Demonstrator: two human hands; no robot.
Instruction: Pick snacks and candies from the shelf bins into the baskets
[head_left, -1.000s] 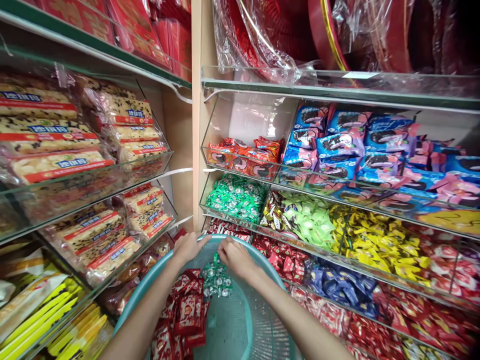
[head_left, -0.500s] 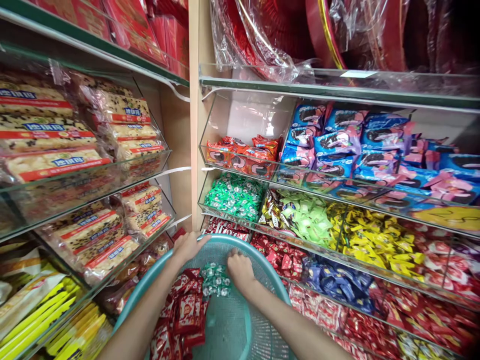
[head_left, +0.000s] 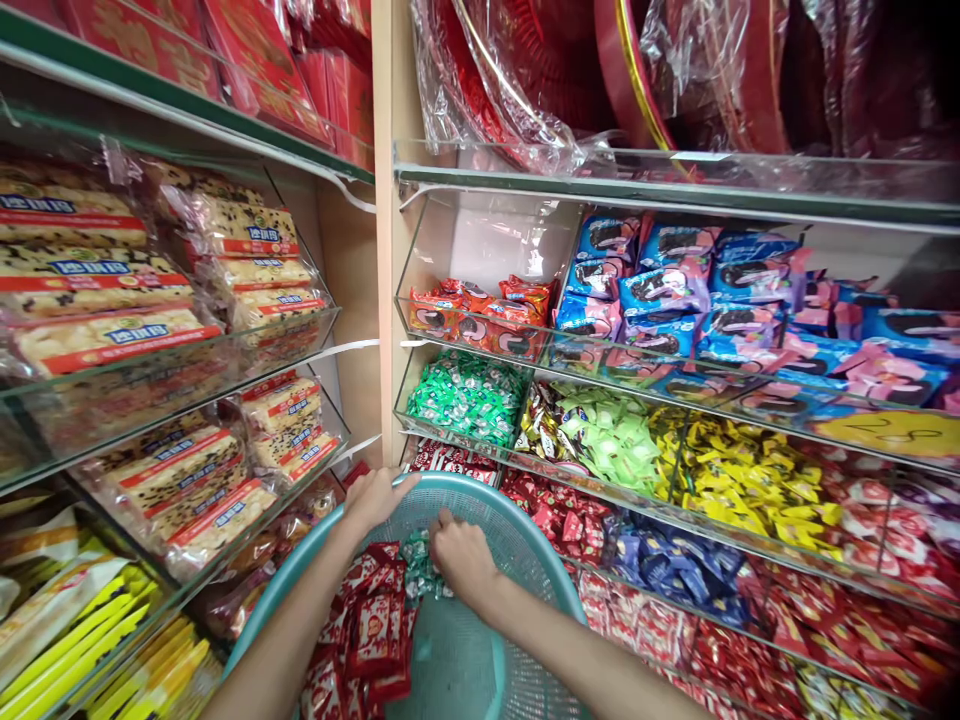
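A round teal plastic basket stands low in the middle, its far rim against the shelves. My left hand is closed over the basket's far left rim. Inside the basket, my right hand has its fingers curled in, just over the right edge of a small pile of green-wrapped candies; whatever it may hold is hidden. Red packets lie on the basket's left side, beside the green pile. The basket's bottom shows bare to their right.
Glass shelves rise on both sides of a wooden post. Wrapped pastries fill the left ones. On the right are green candies, yellow candies, blue packs and red and purple sweets.
My right hand has moved a little to the left and now covers part of the green candies in the basket. My left hand stays on the rim. The view has shifted slightly.
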